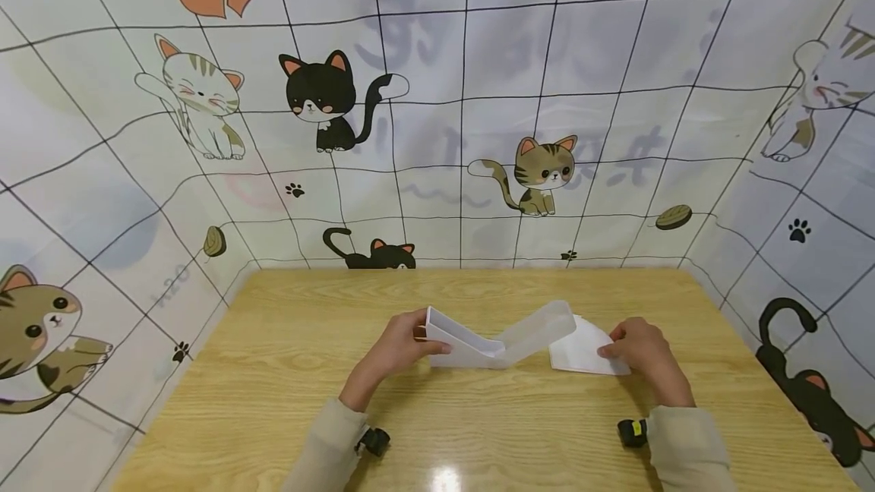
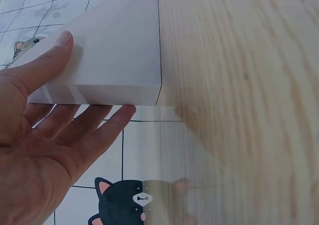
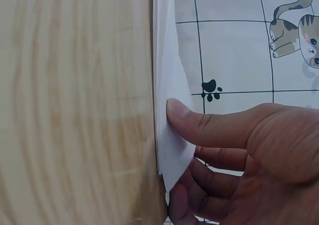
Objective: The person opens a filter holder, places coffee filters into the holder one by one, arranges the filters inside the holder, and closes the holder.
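A white holder (image 1: 468, 360) with a V-shaped dip along its top stands on the table; its right half looks translucent. My left hand (image 1: 399, 344) grips its left end. In the left wrist view the thumb lies on the holder's broad side (image 2: 117, 50), with the fingers at its narrow end. To the right, my right hand (image 1: 642, 346) pinches the right edge of some white paper (image 1: 581, 351), whose left part is close to the holder. The right wrist view shows several layers of the paper (image 3: 172, 80), with the thumb on the near face and fingers behind.
The wooden table (image 1: 287, 348) runs back to a fabric wall (image 1: 437, 127) with a grid and cartoon cats, which also closes in both sides. A dark wrist camera (image 1: 374, 441) sits at my left cuff and another camera (image 1: 632, 433) at the right cuff.
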Demonstrator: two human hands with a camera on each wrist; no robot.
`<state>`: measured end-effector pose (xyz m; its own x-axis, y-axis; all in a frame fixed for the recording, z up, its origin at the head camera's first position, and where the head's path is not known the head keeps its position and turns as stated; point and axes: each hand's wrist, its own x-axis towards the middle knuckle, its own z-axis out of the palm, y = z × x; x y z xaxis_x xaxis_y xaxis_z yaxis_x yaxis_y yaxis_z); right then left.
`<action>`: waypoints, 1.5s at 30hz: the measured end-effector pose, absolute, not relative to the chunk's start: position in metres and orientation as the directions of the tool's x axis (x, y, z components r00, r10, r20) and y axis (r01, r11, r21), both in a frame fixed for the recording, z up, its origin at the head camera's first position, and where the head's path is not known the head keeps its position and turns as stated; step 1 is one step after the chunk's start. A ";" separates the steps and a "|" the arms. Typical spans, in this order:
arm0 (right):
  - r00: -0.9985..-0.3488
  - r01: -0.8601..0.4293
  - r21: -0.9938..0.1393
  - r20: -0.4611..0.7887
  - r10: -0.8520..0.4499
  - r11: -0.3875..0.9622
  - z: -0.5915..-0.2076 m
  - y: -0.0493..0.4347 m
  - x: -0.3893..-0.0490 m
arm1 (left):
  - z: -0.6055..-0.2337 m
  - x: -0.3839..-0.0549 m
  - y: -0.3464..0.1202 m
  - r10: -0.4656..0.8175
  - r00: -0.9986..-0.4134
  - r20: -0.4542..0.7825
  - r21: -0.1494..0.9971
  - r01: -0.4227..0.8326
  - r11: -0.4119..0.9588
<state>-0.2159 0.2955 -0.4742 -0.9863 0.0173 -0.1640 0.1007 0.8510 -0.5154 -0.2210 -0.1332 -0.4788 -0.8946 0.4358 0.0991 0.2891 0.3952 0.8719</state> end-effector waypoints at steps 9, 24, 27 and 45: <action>-0.988 0.108 -0.511 -0.149 0.036 0.853 -0.473 0.303 -0.217 | -0.476 -0.221 -0.134 0.440 -0.892 0.098 0.872 0.290 0.394; -0.989 0.122 -0.519 -0.136 0.060 0.846 -0.454 0.316 -0.205 | -0.477 -0.221 -0.134 0.446 -0.889 0.101 0.875 0.293 0.386; -0.983 0.152 -0.571 -0.170 0.065 0.806 -0.453 0.317 -0.204 | -0.477 -0.221 -0.134 0.448 -0.888 0.100 0.875 0.293 0.386; -0.991 0.130 -0.625 -0.072 0.109 0.770 -0.423 0.319 -0.196 | -0.477 -0.220 -0.134 0.448 -0.889 0.096 0.878 0.287 0.382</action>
<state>-0.1960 0.3186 -0.4235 -0.9915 0.1091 -0.0715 0.1298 0.7700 -0.6248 -0.2204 -0.1341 -0.4765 -0.8889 0.4481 0.0955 0.2871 0.3822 0.8783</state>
